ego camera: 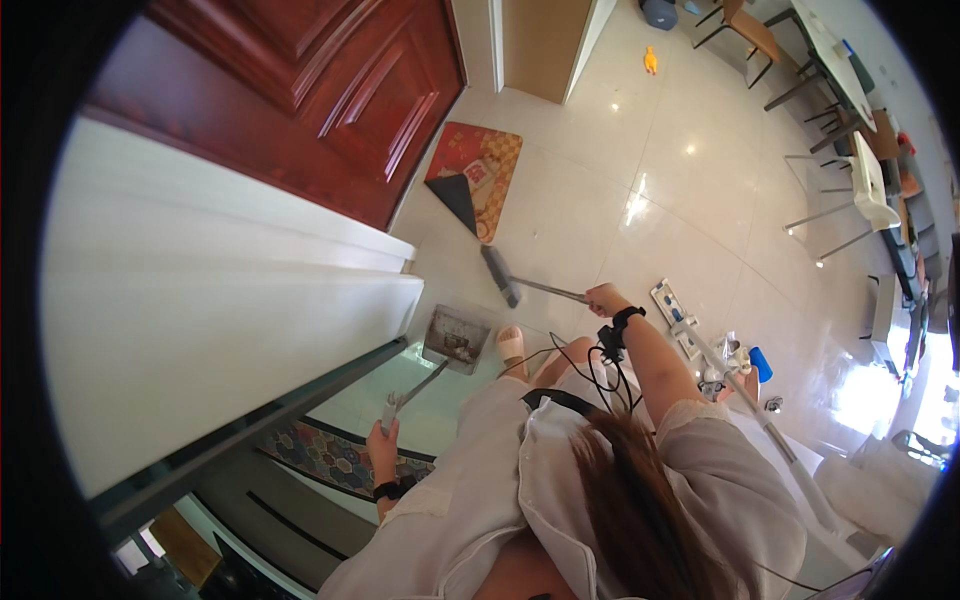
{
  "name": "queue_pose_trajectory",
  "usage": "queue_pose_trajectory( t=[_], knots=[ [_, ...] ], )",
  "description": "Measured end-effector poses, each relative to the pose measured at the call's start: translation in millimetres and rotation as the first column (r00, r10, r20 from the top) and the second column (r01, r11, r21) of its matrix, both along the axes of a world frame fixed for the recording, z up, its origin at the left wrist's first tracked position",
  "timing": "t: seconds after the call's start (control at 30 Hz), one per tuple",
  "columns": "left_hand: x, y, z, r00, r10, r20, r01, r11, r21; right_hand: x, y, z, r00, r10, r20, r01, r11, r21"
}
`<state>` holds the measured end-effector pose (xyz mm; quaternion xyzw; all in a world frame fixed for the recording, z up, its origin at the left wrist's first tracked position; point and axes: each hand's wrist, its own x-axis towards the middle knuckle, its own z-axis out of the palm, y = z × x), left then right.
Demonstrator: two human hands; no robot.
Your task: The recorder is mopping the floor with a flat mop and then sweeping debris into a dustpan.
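My right hand (606, 300) is closed around the handle of a broom, and its grey brush head (499, 276) rests on the tiled floor. Just above the brush lies a red and yellow doormat (495, 161), one corner folded over to show its dark underside. At the lower left, my left hand (382, 442) grips the upper end of a dustpan's handle. The dustpan (456, 337) sits on the floor left of my sandalled foot, with dirt marks inside its pan. Both wrists wear black bands, and dark cables hang near the right one.
A red panelled door (360, 97) and a white wall panel (225, 277) border the left side. A flat mop (675, 311) stands at my right, near a blue cup (760, 364). A yellow toy (650, 60) lies farther off; chairs (870, 187) and a table line the right.
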<state>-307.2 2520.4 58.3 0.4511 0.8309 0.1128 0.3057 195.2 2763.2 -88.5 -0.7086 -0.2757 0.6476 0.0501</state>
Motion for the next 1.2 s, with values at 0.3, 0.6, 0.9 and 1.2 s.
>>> queue_pose_trajectory(
  t=[0.3, 0.6, 0.9, 1.2],
  knots=[
    [104.0, 106.0, 16.0, 0.986, -0.071, -0.153, 0.066, 0.997, -0.036, 198.8, 165.4, 21.9, 0.972, -0.059, 0.228, 0.037, 0.994, 0.100],
    [212.2, 193.9, 34.4, 0.959, 0.207, -0.195, -0.194, 0.978, 0.082, 317.6, 348.6, 41.7, 0.866, 0.048, 0.497, -0.228, 0.923, 0.309],
    [259.2, 266.4, 33.9, 0.912, 0.366, -0.185, -0.342, 0.927, 0.152, 304.9, 417.2, 108.7, 0.955, 0.262, 0.140, -0.281, 0.949, 0.143],
    [288.9, 377.9, 46.4, 0.972, 0.204, -0.118, -0.175, 0.960, 0.219, 223.4, 422.6, 21.1, 0.989, 0.140, -0.041, -0.138, 0.989, 0.055]
  ],
)
